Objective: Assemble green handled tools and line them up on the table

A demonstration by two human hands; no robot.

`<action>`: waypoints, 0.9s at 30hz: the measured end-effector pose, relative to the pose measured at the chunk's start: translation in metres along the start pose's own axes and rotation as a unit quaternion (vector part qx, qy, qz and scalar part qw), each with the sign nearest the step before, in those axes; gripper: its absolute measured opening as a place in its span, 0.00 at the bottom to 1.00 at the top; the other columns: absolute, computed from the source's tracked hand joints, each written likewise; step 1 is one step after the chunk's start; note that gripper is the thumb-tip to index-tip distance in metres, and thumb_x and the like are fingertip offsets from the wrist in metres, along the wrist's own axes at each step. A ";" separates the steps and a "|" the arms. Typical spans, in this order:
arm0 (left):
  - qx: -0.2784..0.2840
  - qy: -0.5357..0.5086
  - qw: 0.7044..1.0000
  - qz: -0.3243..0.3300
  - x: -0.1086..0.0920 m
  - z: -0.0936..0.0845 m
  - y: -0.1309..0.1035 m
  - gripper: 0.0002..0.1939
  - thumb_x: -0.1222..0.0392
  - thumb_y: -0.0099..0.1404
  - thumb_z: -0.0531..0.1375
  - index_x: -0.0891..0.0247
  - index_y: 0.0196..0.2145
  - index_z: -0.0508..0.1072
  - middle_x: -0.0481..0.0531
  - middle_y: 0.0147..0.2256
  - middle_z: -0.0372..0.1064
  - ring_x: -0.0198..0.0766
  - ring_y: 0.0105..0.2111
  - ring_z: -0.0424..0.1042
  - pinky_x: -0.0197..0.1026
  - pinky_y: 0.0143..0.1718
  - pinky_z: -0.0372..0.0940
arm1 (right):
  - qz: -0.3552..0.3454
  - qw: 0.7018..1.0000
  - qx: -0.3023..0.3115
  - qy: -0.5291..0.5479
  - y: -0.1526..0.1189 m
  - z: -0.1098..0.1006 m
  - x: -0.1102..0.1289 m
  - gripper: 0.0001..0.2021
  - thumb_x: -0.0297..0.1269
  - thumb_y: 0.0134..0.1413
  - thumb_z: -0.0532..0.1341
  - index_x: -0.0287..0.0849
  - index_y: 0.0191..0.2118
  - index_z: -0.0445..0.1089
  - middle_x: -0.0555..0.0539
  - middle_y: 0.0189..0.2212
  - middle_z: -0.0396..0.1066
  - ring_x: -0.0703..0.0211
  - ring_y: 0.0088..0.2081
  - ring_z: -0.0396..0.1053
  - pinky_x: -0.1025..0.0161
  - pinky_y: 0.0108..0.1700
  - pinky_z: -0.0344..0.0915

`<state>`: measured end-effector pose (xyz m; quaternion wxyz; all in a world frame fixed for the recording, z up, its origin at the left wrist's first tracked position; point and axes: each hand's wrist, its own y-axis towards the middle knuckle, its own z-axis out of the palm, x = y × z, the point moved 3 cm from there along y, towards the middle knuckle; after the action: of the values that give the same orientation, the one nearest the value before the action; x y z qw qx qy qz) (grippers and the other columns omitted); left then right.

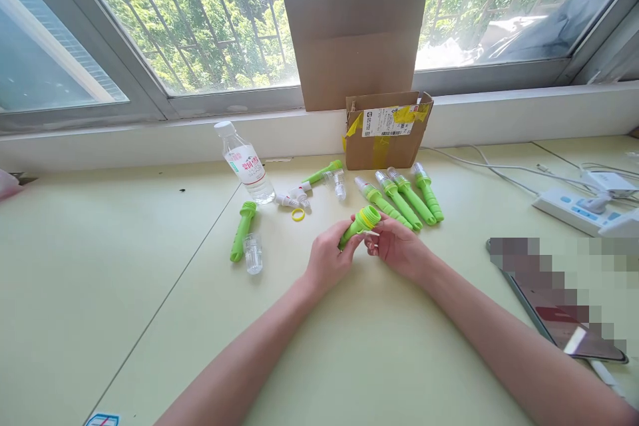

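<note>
My left hand is closed round a green plastic tube, tilted with its threaded open end up and to the right. A yellow ring sits round that end. My right hand has its fingers curled against the threaded end, thumb and index finger close to the ring. Beyond my hands lies a loose yellow ring, beside small white-and-clear pieces. To the left, another green tube rests near a clear ribbed cap.
Several green tubes with clear caps lie behind my right hand. A water bottle and a cardboard box stand at the back. A further green tube lies between them. To the right are a power strip with cables and a phone.
</note>
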<state>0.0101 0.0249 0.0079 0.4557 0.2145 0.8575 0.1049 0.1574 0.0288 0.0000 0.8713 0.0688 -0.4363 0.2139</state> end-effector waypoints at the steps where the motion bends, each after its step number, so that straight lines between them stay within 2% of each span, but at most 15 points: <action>1: 0.002 0.001 1.000 0.000 0.000 0.000 0.000 0.13 0.51 0.66 0.52 0.62 0.38 0.70 0.49 0.29 0.68 0.34 0.29 0.64 0.35 0.31 0.58 | 0.000 1.000 0.001 0.000 0.000 0.000 0.000 0.08 0.36 0.50 0.61 0.47 0.39 0.71 0.50 0.33 0.70 0.66 0.26 0.61 0.66 0.28 0.58; 12: 0.006 -0.028 1.000 0.007 -0.003 -0.001 -0.001 0.13 0.52 0.66 0.53 0.65 0.33 0.70 0.44 0.21 0.57 0.29 0.21 0.53 0.33 0.25 0.53 | 0.002 1.000 0.002 -0.001 0.000 -0.002 -0.002 0.07 0.34 0.50 0.60 0.46 0.38 0.70 0.50 0.34 0.69 0.66 0.26 0.62 0.66 0.28 0.58; 21: 0.002 -0.054 0.999 0.000 -0.004 0.000 -0.002 0.14 0.52 0.66 0.53 0.66 0.31 0.69 0.44 0.21 0.57 0.28 0.21 0.52 0.33 0.24 0.52 | 0.005 1.000 0.005 0.001 0.000 -0.002 -0.002 0.06 0.34 0.51 0.59 0.45 0.36 0.71 0.49 0.34 0.69 0.66 0.26 0.61 0.66 0.28 0.58; 27: 0.028 -0.098 0.995 -0.010 -0.003 0.000 -0.001 0.17 0.50 0.66 0.52 0.65 0.26 0.66 0.43 0.19 0.56 0.28 0.19 0.53 0.33 0.22 0.51 | 0.001 1.000 0.023 -0.012 -0.001 -0.001 -0.001 0.06 0.33 0.53 0.58 0.44 0.36 0.71 0.48 0.36 0.69 0.66 0.27 0.62 0.66 0.29 0.59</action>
<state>0.0112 0.0229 0.0102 0.5326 0.2282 0.8132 0.0545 0.1581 0.0280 -0.0014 0.8640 0.0907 -0.4417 0.2239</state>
